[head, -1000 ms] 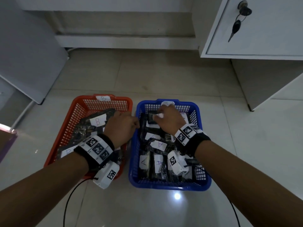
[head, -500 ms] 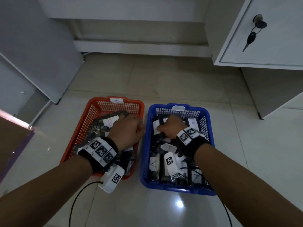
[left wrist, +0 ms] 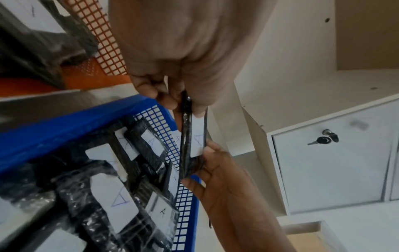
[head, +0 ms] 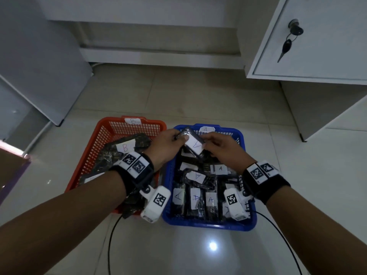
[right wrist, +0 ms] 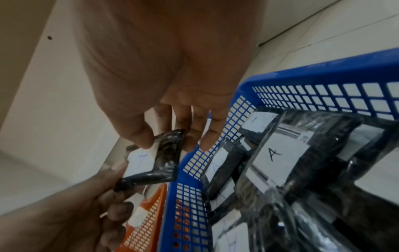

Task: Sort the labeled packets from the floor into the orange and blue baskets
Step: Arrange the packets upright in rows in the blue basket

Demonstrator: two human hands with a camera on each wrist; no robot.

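Both hands hold one black packet point(head: 193, 142) together, above the far end of the blue basket point(head: 208, 223). The left hand point(head: 165, 146) pinches one end of it between thumb and curled fingers; the thumb lies on the edge of the white label. The right hand point(head: 222, 145) pinches the opposite end, also between thumb and fingertips. On the label a letter in blue ink is written, which looks like an A seen upside down. The packet touches nothing in the basket; it hangs between the two hands, tilted.

Under the hands and near the right wrist, the blue basket is filled with many black packets point(head: 195, 197), and their white labels show the letter A. A small tag point(head: 206, 129) with an A sits on the basket's far rim, just beyond the hands. Beside the left hand, on its outer side, stands the orange basket point(head: 93, 147), touching or almost touching the blue one. Inside it are dark packets, one with a label B point(head: 125, 147), and on its far rim is a tag with B point(head: 132, 121). Beyond the right hand, well apart, a white cabinet door point(head: 325, 42) has a key point(head: 286, 47) hanging in its lock.
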